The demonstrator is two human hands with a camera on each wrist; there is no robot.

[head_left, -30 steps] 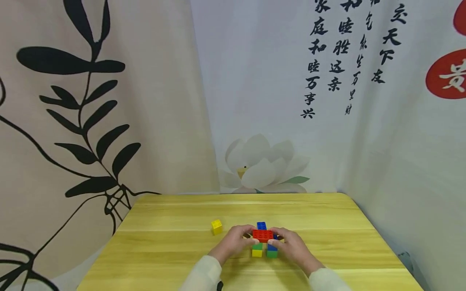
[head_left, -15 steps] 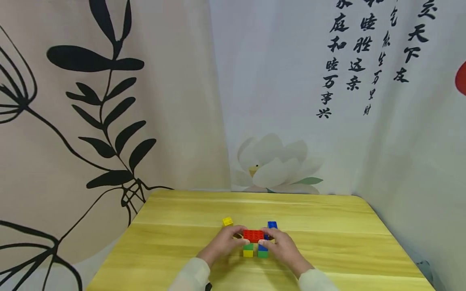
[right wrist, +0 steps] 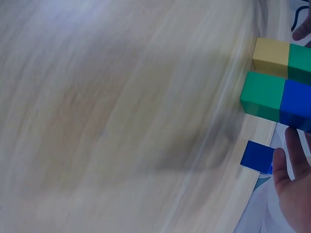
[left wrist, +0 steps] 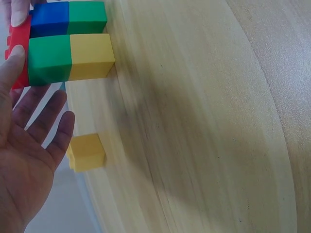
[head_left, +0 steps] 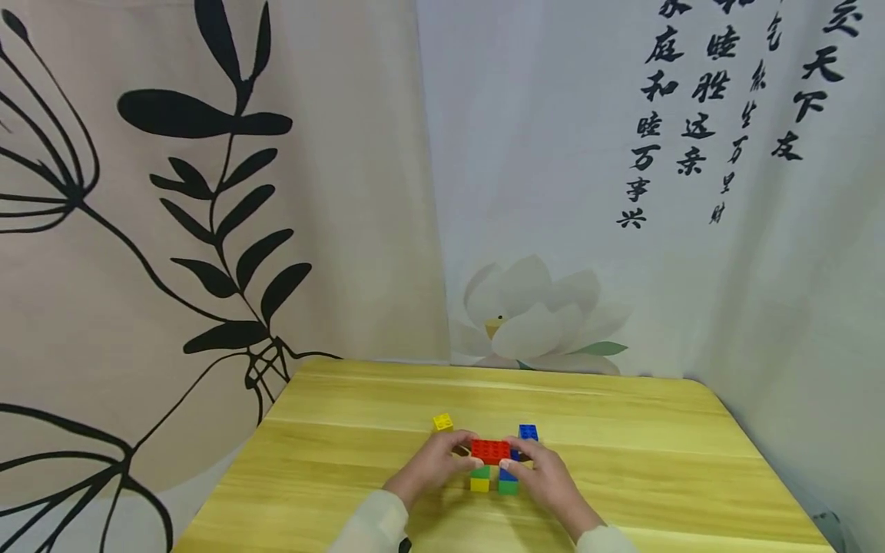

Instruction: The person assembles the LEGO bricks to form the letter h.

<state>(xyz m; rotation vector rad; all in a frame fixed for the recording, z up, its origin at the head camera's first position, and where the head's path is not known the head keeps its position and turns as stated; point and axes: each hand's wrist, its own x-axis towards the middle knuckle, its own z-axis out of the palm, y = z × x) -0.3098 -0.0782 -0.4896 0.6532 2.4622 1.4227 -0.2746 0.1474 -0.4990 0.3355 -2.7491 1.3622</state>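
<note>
As left grip (head_left: 433, 464) and right grip (head_left: 549, 478) pinch red brick (head_left: 491, 452), two stacks (head_left: 480, 480) beneath

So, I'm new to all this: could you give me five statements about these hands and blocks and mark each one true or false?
1. The left hand and the right hand both hold the red brick. True.
2. The loose yellow block is under the red brick. False: it stands apart on the table, beyond the left hand.
3. In the stack nearer the left hand, a green block sits on a yellow one. True.
4. The other stack is yellow all through. False: it has a blue block over a green one.
5. The loose blue block stands on the table. True.
</note>
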